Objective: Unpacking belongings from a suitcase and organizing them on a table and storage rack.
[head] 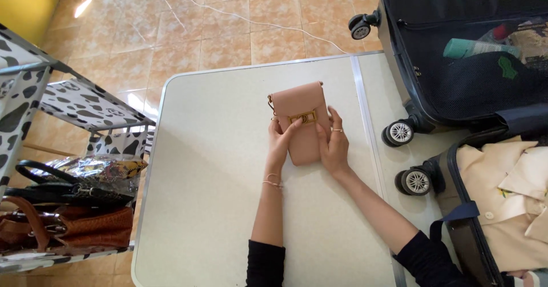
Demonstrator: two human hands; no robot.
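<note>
A small pink flap pouch (302, 107) with a gold clasp lies flat on the white folding table (217, 167). My left hand (279, 141) rests on its left edge, with the thumb reaching toward the clasp. Against the pouch's right edge lies my right hand (334, 144), fingers on the front near the clasp; it wears rings. Both hands hold the pouch between them. A thin chain shows at the pouch's upper left corner.
An open black suitcase (456, 53) with wheels lies on the table's right side, holding bottles and a cream shirt (514, 201). A cow-print shelf rack (34, 93) at left carries brown and black handbags (68, 218). A white cable crosses the tiled floor.
</note>
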